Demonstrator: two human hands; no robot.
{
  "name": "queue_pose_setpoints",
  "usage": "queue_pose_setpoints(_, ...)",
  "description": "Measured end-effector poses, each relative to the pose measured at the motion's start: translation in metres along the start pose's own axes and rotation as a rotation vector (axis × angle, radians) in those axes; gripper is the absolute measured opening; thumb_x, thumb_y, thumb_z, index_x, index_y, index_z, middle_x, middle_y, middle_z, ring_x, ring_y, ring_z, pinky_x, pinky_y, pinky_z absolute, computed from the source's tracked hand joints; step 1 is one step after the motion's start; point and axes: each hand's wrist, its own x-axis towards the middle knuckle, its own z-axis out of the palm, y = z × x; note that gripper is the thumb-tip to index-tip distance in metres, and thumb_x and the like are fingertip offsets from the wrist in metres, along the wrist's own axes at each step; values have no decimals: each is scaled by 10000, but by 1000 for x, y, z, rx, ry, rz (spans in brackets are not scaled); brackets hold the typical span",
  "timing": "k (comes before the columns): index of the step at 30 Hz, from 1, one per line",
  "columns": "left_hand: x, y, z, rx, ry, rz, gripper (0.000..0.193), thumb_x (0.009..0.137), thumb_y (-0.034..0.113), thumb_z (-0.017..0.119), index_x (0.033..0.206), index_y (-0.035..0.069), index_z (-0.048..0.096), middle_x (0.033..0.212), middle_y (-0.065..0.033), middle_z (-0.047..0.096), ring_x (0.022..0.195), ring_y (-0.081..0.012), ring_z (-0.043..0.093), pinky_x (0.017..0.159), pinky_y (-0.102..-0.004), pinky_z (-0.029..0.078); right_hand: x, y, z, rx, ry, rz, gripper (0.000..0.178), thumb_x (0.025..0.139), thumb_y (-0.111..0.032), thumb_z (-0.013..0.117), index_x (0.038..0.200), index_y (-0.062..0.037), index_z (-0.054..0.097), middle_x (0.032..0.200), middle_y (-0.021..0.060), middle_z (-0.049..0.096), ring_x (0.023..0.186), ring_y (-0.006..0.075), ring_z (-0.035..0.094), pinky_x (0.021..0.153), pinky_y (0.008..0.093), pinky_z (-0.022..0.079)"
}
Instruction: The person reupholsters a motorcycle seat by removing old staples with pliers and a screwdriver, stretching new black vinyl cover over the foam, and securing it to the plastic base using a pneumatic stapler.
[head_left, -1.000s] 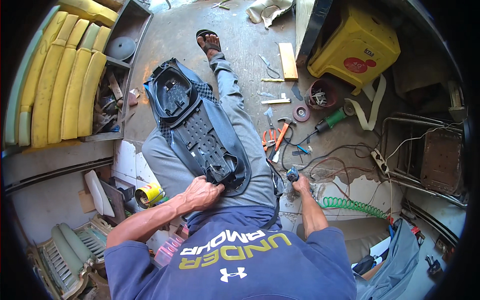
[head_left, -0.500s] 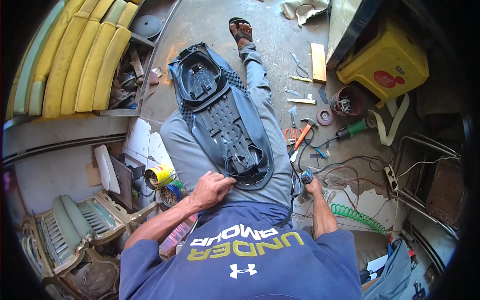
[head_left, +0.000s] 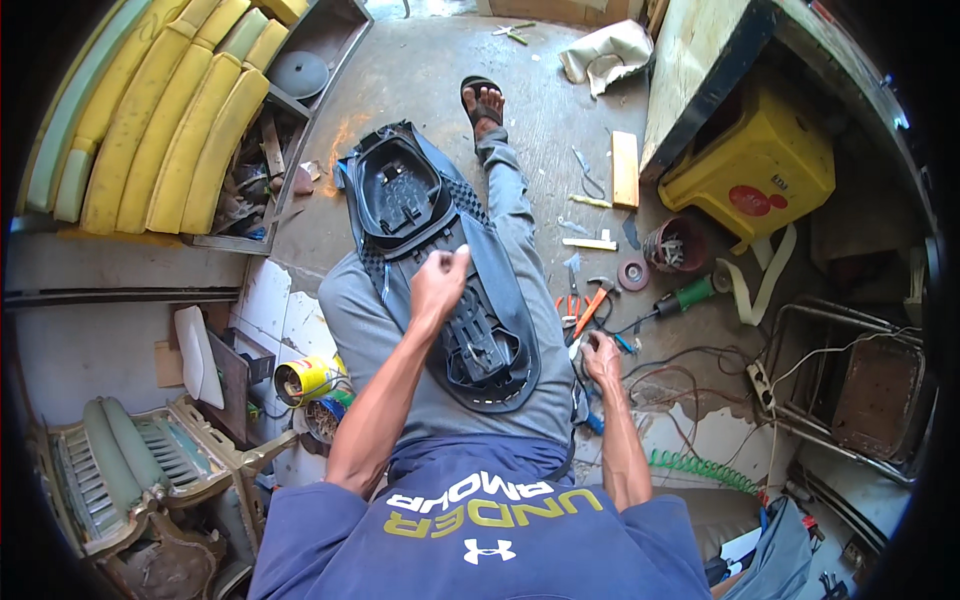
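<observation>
An upturned motorcycle seat (head_left: 470, 320), with a black ribbed plastic base and a black cover wrapped round its edge, lies across my lap. Over the middle of the base is my left hand (head_left: 438, 288), its fingers curled together; whatever they may pinch is hidden. My right hand (head_left: 602, 360) reaches down to the floor beside my thigh, fingers bent but apart. Close to those fingers lie an orange-handled hammer (head_left: 592, 312) and a pair of orange-handled pliers (head_left: 571, 308). A blue tool (head_left: 596, 424), only partly visible, rests against my right thigh.
Right of me are a green power tool (head_left: 688, 296), a dark red pot (head_left: 674, 246), a yellow stool (head_left: 760, 165), cables and a green coiled hose (head_left: 700, 470). Left are a yellow can (head_left: 318, 377), a carved chair frame (head_left: 190, 430) and yellow foam pads (head_left: 170, 120).
My left hand has moved from the seat's near edge forward over its middle. My right hand has let go of the blue tool and moved slightly left, towards the hammer.
</observation>
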Motion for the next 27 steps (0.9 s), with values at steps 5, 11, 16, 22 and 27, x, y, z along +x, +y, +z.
queue_pose_setpoints(5, 49, 3, 30, 179, 45, -20, 527, 833, 484, 779, 997, -14, 725, 950, -189, 744, 899, -299, 702, 819, -414, 532, -36, -177, -23, 386, 167, -253, 528, 972, -397, 677, 1318, 0, 634, 1264, 230, 658, 1216, 349, 626, 1062, 423, 470)
queue_pose_setpoints(11, 32, 7, -3, -581, 47, 66, 131, 976, 76, 687, 1072, -12, 672, 862, -24, 690, 756, -101, 631, 697, -245, 518, -82, -243, -29, 828, -368, -250, 854, 957, -403, 725, 1542, 101, 361, 1484, 218, 541, 1387, 246, 503, 1171, 341, 362)
queue_pose_setpoints(16, -20, 38, -60, -1083, -370, 110, 177, 1049, 157, 606, 1142, 17, 658, 989, -45, 716, 862, -151, 698, 835, -315, 580, -164, -296, -80, 861, -279, -418, 802, 938, -291, 717, 1509, 148, 363, 1351, 278, 623, 1216, 262, 643, 1053, 328, 470)
queue_pose_setpoints(22, -69, -4, -90, -1360, -482, -108, 279, 1092, 256, 521, 1203, 45, 667, 1084, -88, 755, 941, -215, 740, 903, -387, 604, -186, -313, -77, 230, -99, -755, 780, 855, -200, 743, 1396, 244, 399, 1341, 448, 531, 1289, 521, 556, 1125, 460, 449)
queue_pose_setpoints(27, -83, -18, -112, -1246, -513, -354, 298, 1097, 295, 516, 1150, 66, 698, 1021, -61, 768, 887, -199, 740, 833, -379, 616, -195, -298, -31, 198, -96, -804, 827, 842, -218, 773, 1422, 225, 382, 1398, 431, 497, 1338, 526, 509, 1160, 479, 409)
